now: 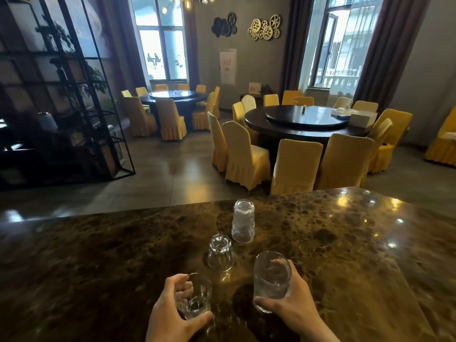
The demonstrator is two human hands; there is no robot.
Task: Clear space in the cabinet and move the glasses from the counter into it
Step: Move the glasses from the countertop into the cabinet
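Observation:
Several clear glasses are on the dark marble counter [345,243]. My left hand [170,314] is wrapped around a short glass [196,296] near the counter's front. My right hand [293,307] grips a taller glass [271,280], lifted a little and tilted. An upturned short glass [220,253] stands just beyond my hands. Farther back stands a tall stack of upturned ribbed glasses [243,221]. No cabinet is in view.
Beyond the counter lies a dining room with two round dark tables [303,124] ringed by yellow-covered chairs [246,156]. A black metal shelf frame [74,95] stands at the left. Windows with dark curtains line the far wall.

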